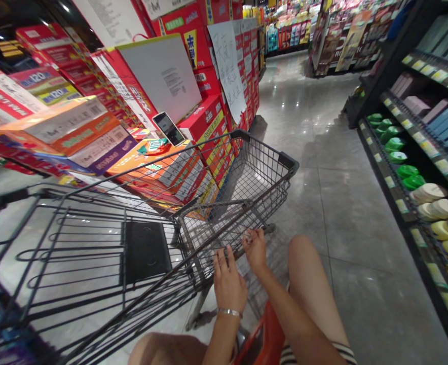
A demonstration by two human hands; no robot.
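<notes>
A dark wire shopping cart [243,208] stands close in front of my knees. My left hand [229,286] lies against its near side, fingers stretched out and a little apart, with a silver band round the wrist. Just right of it, my right hand [256,251] is at the lower wire side, fingers curled and pinched together. Whether those fingertips hold the wire or something small, I cannot make out. Between my legs is a red-orange item [264,337], partly hidden by my forearms.
Stacked red and orange cartons [178,172] rise beyond the cart, with a phone-like device [169,128] and a handwritten paper sheet [229,66] on them. Shelves [406,203] with green and yellow packs line the right. A grey tiled aisle [303,142] runs ahead.
</notes>
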